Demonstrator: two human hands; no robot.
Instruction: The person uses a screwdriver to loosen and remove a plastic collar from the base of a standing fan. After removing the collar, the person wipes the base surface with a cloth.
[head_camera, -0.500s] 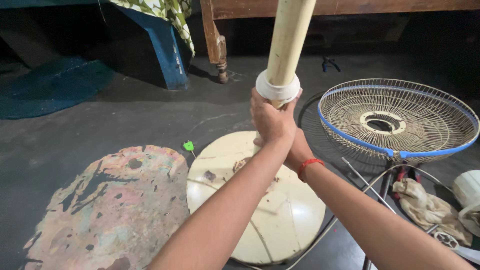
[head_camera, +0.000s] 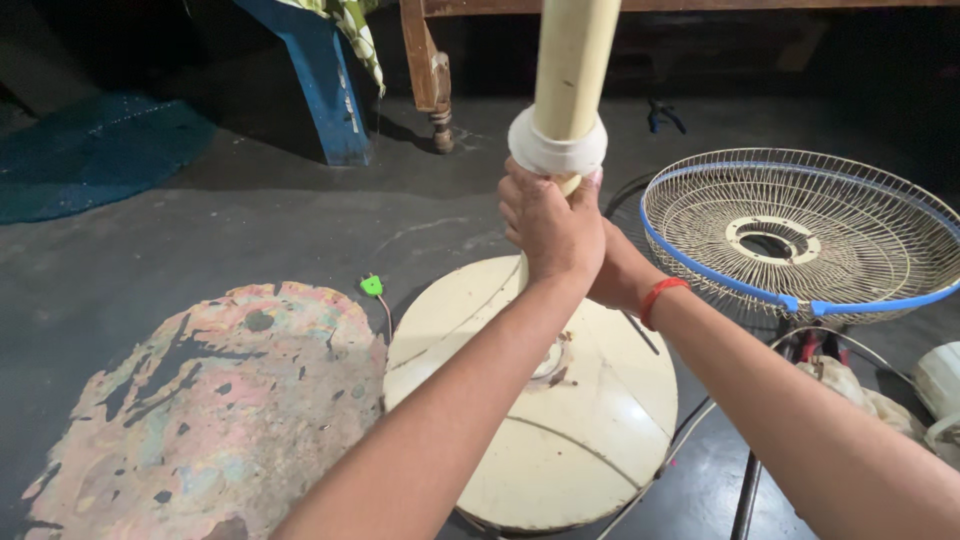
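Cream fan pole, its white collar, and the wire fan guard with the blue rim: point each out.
Cream fan pole (head_camera: 575, 60), head view, on the upper shaft.
White collar (head_camera: 556, 152), head view, on its front face.
Wire fan guard with blue rim (head_camera: 700, 215), head view, on the left wire mesh.

Single head-worn view, steeply downward, close over the hands and floor.

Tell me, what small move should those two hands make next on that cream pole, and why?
Probably a short twist of the white plastic collar. The left hand and right hand both clasp the cream fan pole just beneath it, the pole stands on its round cream base, and the blue-rimmed wire fan guard lies detached alongside.
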